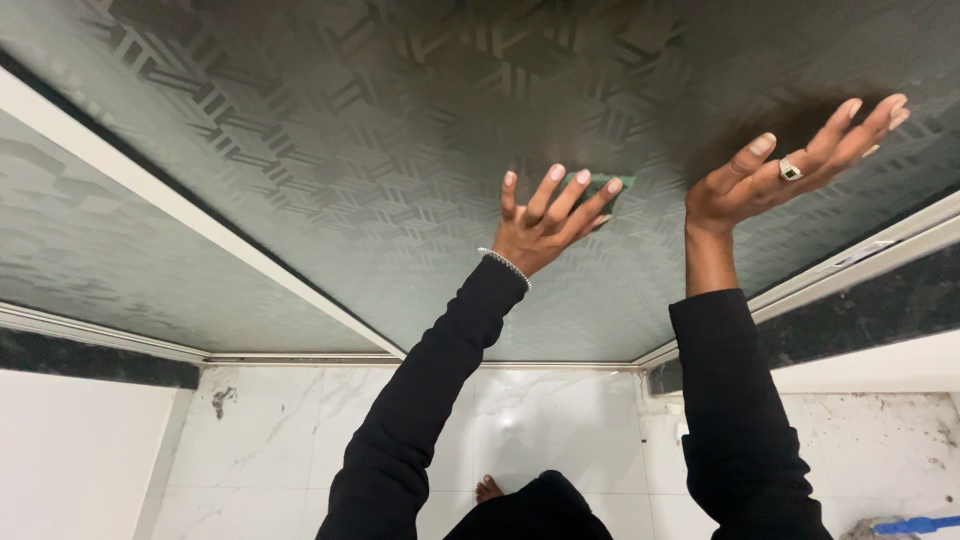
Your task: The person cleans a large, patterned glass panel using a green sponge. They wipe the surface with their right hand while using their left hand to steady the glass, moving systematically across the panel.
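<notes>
Left hand [540, 225] flat on the patterned frosted glass panel [330, 150], fingers spread, pinning a green scrub pad [612, 184] against the glass. Not a closed grasp: the pad is pressed under the fingertips, only its upper right corner shows past them. A bead bracelet [503, 264] sits on that wrist, just below the hand.

Right hand [790, 165] is well to the right of the pad, open, fingers extended, holding nothing. Fingertips are at or near the glass; can't tell if they touch. There is a ring [789, 169] on one finger.

White frame bar [200, 225] runs diagonally to the left of the pad hand. Below both arms: white marble floor [560, 410], one bare foot [487, 489] visible. Blue object [925, 524] at far lower right, partly cut off.
</notes>
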